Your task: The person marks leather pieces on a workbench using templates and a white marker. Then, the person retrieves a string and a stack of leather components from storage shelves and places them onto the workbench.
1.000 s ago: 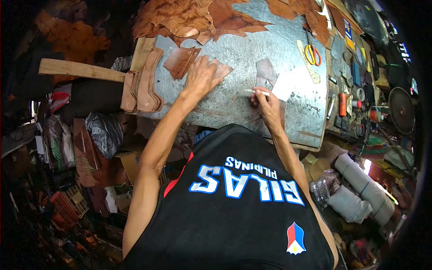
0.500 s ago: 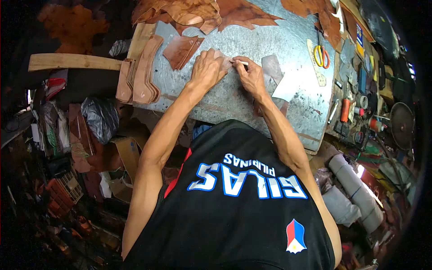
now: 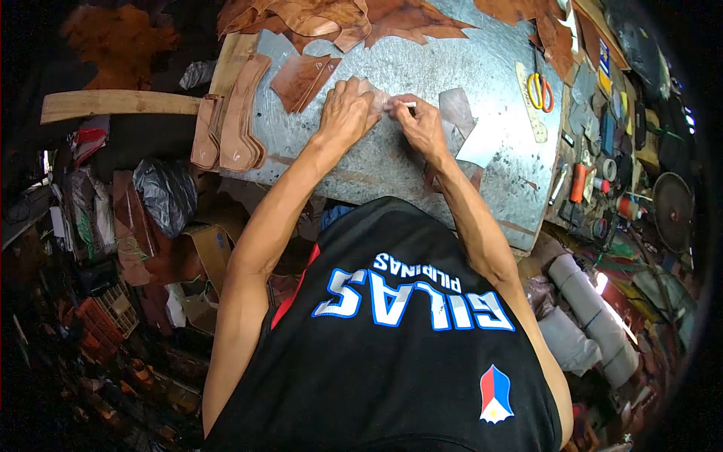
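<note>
My left hand [image 3: 346, 111] lies palm down on the metal-topped table, its fingers resting over a small pale piece [image 3: 382, 99] whose material I cannot make out. Just to the right, my right hand [image 3: 420, 128] is closed around a thin white pen-like stick [image 3: 409, 105], its tip end at that piece's edge. Left of my hands is a small fanned stack of brown leather pieces [image 3: 303, 81] with white marks. Right of them sit a greyish translucent sheet [image 3: 455, 108] and a white sheet [image 3: 479, 143].
Stacked curved tan leather cut-outs [image 3: 242, 120] line the table's left edge. Large brown hides [image 3: 316, 19] cover the back. Scissors [image 3: 540, 92] with yellow and red handles lie by a pale template [image 3: 529, 105] at right. Beyond, a bench holds tools and an orange-red cylinder [image 3: 578, 183].
My hands stay in nearly the same place, with the stick still in my right hand. The view has shifted very slightly.
</note>
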{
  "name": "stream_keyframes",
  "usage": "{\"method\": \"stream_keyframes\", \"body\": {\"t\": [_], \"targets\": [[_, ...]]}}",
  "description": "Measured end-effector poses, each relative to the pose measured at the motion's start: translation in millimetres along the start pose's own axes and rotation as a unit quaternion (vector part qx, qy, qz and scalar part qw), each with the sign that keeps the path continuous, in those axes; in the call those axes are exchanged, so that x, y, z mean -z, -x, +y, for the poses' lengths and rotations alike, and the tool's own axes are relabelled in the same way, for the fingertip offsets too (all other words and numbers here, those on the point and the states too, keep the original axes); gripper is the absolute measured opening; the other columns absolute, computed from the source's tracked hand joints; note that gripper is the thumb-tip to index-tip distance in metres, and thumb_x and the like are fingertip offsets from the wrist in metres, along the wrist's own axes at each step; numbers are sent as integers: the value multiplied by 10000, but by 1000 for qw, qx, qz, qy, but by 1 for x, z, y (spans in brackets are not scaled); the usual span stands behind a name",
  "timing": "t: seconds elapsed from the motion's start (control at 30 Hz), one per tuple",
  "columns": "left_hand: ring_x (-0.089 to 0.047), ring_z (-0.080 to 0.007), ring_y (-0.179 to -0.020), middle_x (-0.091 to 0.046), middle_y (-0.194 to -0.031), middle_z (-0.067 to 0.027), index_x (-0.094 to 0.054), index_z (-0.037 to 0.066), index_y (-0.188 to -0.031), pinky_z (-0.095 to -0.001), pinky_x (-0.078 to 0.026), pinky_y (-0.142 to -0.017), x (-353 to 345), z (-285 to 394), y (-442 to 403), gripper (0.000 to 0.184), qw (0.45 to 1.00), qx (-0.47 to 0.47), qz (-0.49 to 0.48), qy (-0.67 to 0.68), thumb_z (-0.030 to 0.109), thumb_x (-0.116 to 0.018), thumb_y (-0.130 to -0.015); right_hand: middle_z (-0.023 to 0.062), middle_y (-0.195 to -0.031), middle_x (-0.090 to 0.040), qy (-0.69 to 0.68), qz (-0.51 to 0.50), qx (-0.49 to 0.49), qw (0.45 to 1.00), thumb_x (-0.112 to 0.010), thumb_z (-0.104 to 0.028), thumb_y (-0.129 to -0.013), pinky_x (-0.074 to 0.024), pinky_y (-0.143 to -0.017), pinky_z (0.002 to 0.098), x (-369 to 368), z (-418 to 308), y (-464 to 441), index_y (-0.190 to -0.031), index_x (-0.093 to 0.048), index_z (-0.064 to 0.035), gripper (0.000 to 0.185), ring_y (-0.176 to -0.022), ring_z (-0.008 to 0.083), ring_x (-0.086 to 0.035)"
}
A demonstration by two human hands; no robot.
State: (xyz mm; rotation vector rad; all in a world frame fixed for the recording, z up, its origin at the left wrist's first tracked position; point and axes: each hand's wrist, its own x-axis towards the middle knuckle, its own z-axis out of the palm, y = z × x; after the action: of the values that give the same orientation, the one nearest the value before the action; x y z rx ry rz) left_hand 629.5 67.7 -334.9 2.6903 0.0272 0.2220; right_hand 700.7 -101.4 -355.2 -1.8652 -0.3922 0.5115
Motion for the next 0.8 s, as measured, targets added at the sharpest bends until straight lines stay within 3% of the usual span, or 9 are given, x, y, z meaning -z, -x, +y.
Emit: {"method": "stream_keyframes", "body": {"t": [0.1,0.17,0.37,0.43,0.53,0.7,0.77,0.8], "targets": [[-546,-345,-973,-580,-1038,-165,-693,38,-991,-428,-461,-860,2,0,-3,315,1000,1,-7,2,198,-759,-728,67,-830,-680,-65,-40,-21,997,-545,-172,-951,-479,-670,240,7,4,0,-1028,-670,12,236,-741,99,-595],[-546,-345,-974,-581,-1032,-166,-695,38,-990,-427,-460,-864,2,0,0,313,1000,2,-8,8,198,-759,-729,60,-835,-669,-182,25,-1,983,-547,-170,-955,-472,-692,232,9,-4,-3,-1029,-655,23,233,-749,98,-592],[-559,-341,-956,-597,-998,-161,-709,67,-986,-426,-467,-852,14,-2,-10,263,998,8,-55,23,230,-698,-780,66,-868,-674,-229,26,-13,973,-551,-167,-943,-489,-719,237,21,3,-3,-1035,-647,29,236,-772,109,-613],[-569,-355,-931,-599,-978,-176,-709,77,-995,-434,-469,-839,16,-3,-13,245,997,23,-62,46,238,-622,-831,66,-867,-678,-227,22,-8,974,-551,-167,-937,-495,-717,239,21,-1,-2,-1034,-650,29,240,-773,111,-618],[-569,-376,-916,-593,-969,-194,-705,70,-989,-446,-465,-830,10,-16,-18,238,998,12,-58,38,219,-570,-862,78,-831,-694,-107,-4,-4,994,-550,-171,-929,-495,-704,247,6,-2,-3,-1025,-671,27,252,-762,117,-624],[-571,-388,-915,-593,-955,-206,-699,58,-974,-460,-460,-825,6,-19,-14,222,998,6,-47,46,197,-565,-863,101,-797,-696,-47,11,23,999,-546,-168,-928,-501,-656,267,-3,-2,0,-1038,-668,26,254,-710,137,-627],[-572,-389,-912,-594,-949,-207,-698,56,-972,-462,-459,-825,3,-19,-14,220,999,-6,-41,35,194,-569,-861,66,-898,-682,40,-45,-22,998,-541,-169,-969,-497,-773,239,4,-8,0,-1078,-646,8,233,-853,117,-632],[-573,-392,-908,-596,-944,-209,-697,53,-976,-462,-460,-825,5,-18,-13,221,999,2,-38,35,191,-574,-856,66,-898,-682,40,-44,-20,998,-541,-169,-969,-497,-773,239,6,-1,-2,-1078,-646,8,233,-853,117,-632]]}}
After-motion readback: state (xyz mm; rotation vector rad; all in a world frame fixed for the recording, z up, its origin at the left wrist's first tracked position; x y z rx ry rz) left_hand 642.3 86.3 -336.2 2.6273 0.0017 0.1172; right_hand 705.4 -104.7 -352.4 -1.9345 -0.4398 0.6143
